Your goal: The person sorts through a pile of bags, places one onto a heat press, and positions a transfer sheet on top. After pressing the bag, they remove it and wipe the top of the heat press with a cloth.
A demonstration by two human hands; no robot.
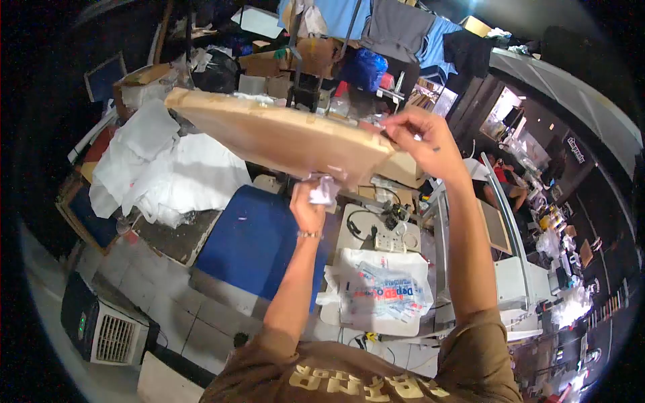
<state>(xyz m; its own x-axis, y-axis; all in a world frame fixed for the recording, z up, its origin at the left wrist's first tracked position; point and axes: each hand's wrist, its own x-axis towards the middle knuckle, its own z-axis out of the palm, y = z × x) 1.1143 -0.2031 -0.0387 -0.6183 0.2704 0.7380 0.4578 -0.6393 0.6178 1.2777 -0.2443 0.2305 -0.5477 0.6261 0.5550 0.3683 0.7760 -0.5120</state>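
Observation:
A framed screen with brown tape along its edges is held up, tilted, in front of me. My left hand is closed at its lower edge, with a crumpled white cloth in its grip. At the frame's upper right corner, my right hand pinches the taped edge between thumb and fingers. Below the frame lies a blue board, just left of my left forearm. A white plastic bag with printed letters rests on a pale surface between my forearms.
White sheets are heaped at the left. A power strip and cables lie beyond the bag. An air cooler stands at lower left. Metal rails run along the right. Another person in red sits farther back.

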